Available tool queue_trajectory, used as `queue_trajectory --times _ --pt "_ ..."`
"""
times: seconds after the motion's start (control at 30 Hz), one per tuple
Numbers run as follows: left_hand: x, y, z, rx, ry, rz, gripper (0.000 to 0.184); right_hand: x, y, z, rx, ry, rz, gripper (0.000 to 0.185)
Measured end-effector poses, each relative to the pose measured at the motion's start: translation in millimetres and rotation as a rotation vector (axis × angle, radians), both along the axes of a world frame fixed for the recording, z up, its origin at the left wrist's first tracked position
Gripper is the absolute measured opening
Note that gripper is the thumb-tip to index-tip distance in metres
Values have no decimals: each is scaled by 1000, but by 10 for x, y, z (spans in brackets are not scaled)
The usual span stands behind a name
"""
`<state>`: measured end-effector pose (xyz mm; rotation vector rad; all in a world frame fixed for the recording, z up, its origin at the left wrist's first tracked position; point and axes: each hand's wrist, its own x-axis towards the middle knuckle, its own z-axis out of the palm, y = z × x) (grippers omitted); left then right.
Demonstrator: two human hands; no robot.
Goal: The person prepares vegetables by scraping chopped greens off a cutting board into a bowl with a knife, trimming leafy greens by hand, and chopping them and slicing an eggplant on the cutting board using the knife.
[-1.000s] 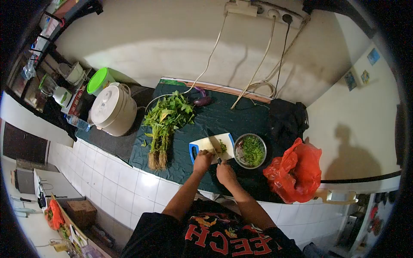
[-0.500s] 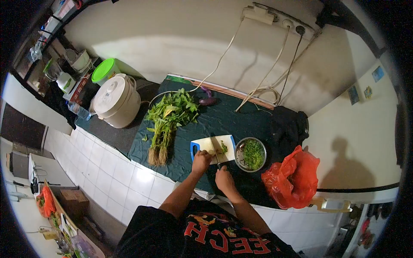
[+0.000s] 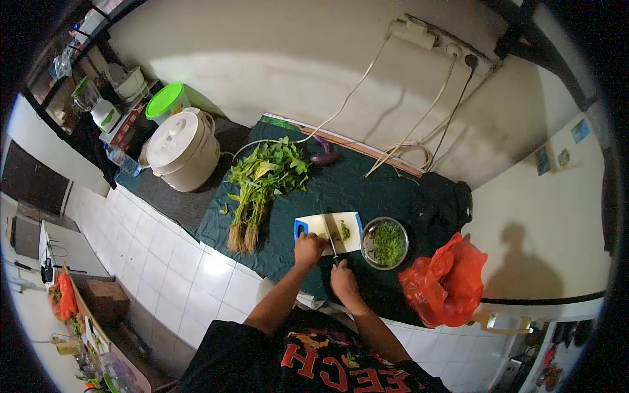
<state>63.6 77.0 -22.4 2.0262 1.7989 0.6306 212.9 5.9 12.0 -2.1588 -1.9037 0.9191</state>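
A white cutting board (image 3: pixel 337 221) with blue ends lies on the dark green cloth. My left hand (image 3: pixel 309 249) rests at its near edge, fingers bent together beside the blade; whatever they pinch is too small to make out. My right hand (image 3: pixel 343 280) is closed round the dark handle of a knife (image 3: pixel 331 240), whose blade lies across the board. Right of the blade sits a little pile of chopped greens (image 3: pixel 344 230). A round metal bowl (image 3: pixel 405 254) stands right of the board, holding finely cut greens (image 3: pixel 388 245).
Leafy greens with roots (image 3: pixel 265 177) lie left of the board, purple eggplants (image 3: pixel 324 157) behind them. A red plastic bag (image 3: pixel 436 281) sits at the right edge. A white rice cooker (image 3: pixel 182 150) stands at the left. Cables (image 3: pixel 409 147) hang against the wall.
The view has shifted slightly, so the table sits a little differently in frame. The knife stays on the board, and both hands keep nearly the same places.
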Motion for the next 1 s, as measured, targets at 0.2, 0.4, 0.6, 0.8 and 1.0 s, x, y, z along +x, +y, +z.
queue_trajectory --times 0.2,0.4,0.6,0.8,1.0 --pt "15 -48 -41 -60 -61 83 14 -28 205 297 -6 17 55 35" --pt "65 -114 216 17 -23 81 13 -26 9 73 -50 28 6 37" --pt "46 -214 96 167 40 8 14 -27 174 302 -32 33 80 33" --pt "10 -236 160 170 -33 3 19 -24 140 54 -21 34 54 32" --pt "-15 -223 45 74 -59 76 20 15 113 201 63 56 107 31"
